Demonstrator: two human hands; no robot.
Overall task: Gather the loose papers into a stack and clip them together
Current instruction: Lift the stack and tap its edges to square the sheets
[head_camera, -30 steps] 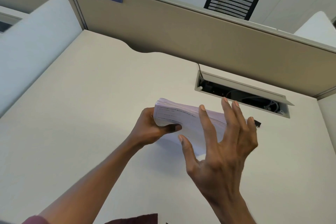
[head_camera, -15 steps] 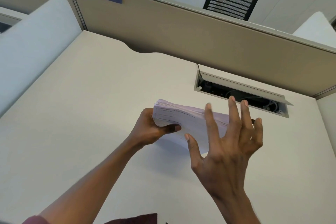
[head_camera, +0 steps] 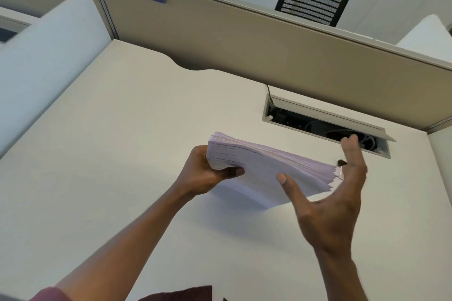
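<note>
A person's left hand (head_camera: 208, 173) pinches the left end of a gathered stack (head_camera: 264, 168) of papers, held tilted above the desk (head_camera: 110, 154), thumb on top. The right hand (head_camera: 327, 200) is spread and empty at the stack's right end, where the sheet edges are fanned and uneven. A black binder clip (head_camera: 340, 165) shows just beyond that end, apparently lying on the desk. Gathering looks done; squaring the edges and clipping remain.
</note>
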